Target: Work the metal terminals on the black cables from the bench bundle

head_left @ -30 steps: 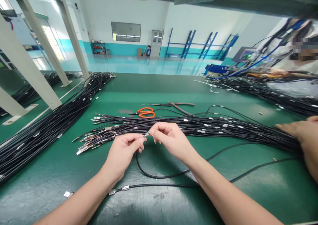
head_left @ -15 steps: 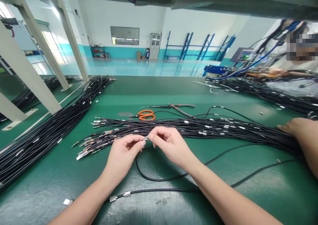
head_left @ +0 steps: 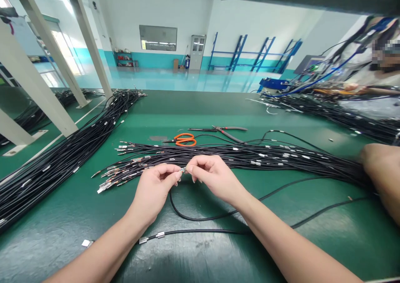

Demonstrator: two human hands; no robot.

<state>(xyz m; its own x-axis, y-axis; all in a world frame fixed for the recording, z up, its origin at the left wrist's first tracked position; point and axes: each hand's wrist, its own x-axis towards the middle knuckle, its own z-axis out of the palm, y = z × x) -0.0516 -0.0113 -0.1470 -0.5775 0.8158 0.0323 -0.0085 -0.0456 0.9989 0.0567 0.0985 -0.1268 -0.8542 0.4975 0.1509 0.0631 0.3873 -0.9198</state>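
At the middle of the view, my left hand [head_left: 155, 188] pinches a small silvery connector [head_left: 183, 170] between thumb and fingertips. The fingertips of my right hand [head_left: 214, 178] are closed on its other side, and much of the piece is hidden by them. A black cable [head_left: 200, 219] comes down from under my left hand and loops away to the right beneath my right forearm. Nearer to me lies a second black cable [head_left: 200, 232] with metal sleeves [head_left: 160, 234] on it, partly covered by my left forearm. Just beyond my hands is a bundle of black cables [head_left: 300, 160] with bare terminals at its left end.
Orange-handled scissors [head_left: 185, 140] and pliers [head_left: 229, 130] lie behind the bundle. More cable bundles rest at left [head_left: 84, 145] and far right [head_left: 331, 112]. Another person's blurred hand [head_left: 381, 166] is at the right edge. Pale posts [head_left: 90, 41] stand at left.
The view has tipped slightly, so the scene sits a little higher. My fingers have shifted a bit on the connector, showing more of it. The other person's hand has moved slightly right.
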